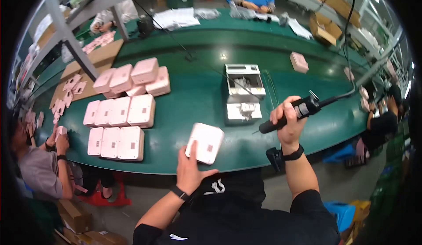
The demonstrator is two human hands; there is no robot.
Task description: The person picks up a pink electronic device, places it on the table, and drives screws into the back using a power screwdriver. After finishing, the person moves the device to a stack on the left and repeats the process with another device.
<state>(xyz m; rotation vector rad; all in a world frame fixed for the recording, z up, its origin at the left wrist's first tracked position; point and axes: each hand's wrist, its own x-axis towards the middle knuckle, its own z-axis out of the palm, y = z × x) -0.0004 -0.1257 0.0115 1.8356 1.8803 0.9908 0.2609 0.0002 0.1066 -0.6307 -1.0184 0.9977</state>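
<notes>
My right hand (289,121) is wrapped round a black electric screwdriver (307,106), raised over the table's near right side. Its bit points left and its cable trails off to the upper right. At the front edge, a pale pink square box (205,143) with rounded corners and a small dark square on its face lies slightly turned. Against its near left side rests my left hand (189,170), fingers stretched along the box and thumb spread away to the right. A grey-and-white screw feeder (244,84) with an open top stands beyond, left of the screwdriver.
Similar pink boxes (132,111) stand in rows and a pile to the left. Beyond them, small pink parts (68,98) lie on cardboard. Another pink box (299,62) sits at the back right. Co-workers sit at both sides and across the green table (176,157); a metal frame (77,52) rises left.
</notes>
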